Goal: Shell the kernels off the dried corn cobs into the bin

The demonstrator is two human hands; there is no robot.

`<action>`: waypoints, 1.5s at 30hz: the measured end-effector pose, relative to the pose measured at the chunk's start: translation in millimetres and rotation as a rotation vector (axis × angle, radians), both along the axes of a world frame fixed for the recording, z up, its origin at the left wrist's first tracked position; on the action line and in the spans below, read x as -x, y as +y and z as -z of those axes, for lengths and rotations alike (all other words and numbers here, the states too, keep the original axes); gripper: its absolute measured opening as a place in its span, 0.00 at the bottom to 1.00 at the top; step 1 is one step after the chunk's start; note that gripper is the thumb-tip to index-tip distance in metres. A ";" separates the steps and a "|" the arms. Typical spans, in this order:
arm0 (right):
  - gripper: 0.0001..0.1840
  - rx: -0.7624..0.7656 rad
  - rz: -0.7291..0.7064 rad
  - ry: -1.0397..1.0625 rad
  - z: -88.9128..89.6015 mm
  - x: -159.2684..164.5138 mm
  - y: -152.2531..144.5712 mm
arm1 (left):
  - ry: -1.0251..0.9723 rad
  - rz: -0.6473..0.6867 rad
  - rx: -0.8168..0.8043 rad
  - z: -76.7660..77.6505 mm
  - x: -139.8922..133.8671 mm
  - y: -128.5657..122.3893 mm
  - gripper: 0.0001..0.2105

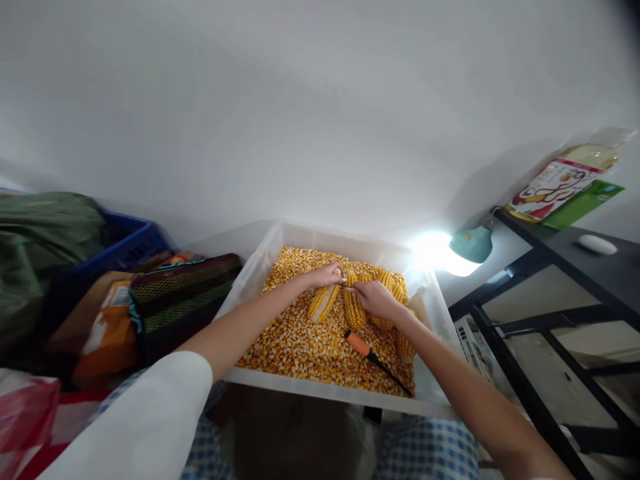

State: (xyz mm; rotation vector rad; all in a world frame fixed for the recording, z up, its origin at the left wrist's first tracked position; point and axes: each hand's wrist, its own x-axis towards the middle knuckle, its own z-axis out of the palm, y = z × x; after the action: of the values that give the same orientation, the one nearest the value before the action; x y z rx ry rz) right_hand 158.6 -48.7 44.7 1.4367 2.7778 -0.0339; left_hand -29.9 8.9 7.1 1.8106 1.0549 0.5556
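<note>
My left hand (326, 275) is closed around the upper end of a corn cob (324, 305) that has pale stripped rows along its side. Close beside it, my right hand (374, 297) is closed, its fingertips meeting my left fingers. A thin dark thing shows between the two hands, too small to name. Under my right hand lies another yellow corn cob (354, 311), partly covered. More cobs (399, 285) rest to the right. Loose corn kernels (295, 343) fill much of a translucent plastic bin (260, 378). An orange-handled screwdriver-like tool (358, 343) lies on the kernels.
A lit green lamp (471, 245) hangs at the bin's right rear corner. Beside it stands a dark metal rack (530, 248) bearing a bottle (560, 183). Left of the bin are a black mesh bag (187, 293) and a blue crate (133, 237). A white wall (310, 120) rises behind.
</note>
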 end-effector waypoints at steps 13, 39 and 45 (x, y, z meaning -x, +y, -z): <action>0.20 0.258 -0.143 0.267 -9.0 -31.9 26.1 | 0.015 0.240 -0.023 -14.1 -18.6 -5.3 0.11; 0.24 0.084 -0.025 0.068 0.9 -9.2 12.2 | 0.068 0.042 0.018 -4.2 8.2 7.7 0.17; 0.22 0.035 0.021 0.001 0.6 -5.3 7.7 | 0.010 0.010 0.028 -3.3 4.3 5.2 0.18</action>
State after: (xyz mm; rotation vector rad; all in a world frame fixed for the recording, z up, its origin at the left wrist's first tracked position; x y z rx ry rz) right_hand 163.9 -41.0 44.0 1.4578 2.7488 -0.0827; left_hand -34.1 14.0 10.4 1.7948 1.0543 0.5238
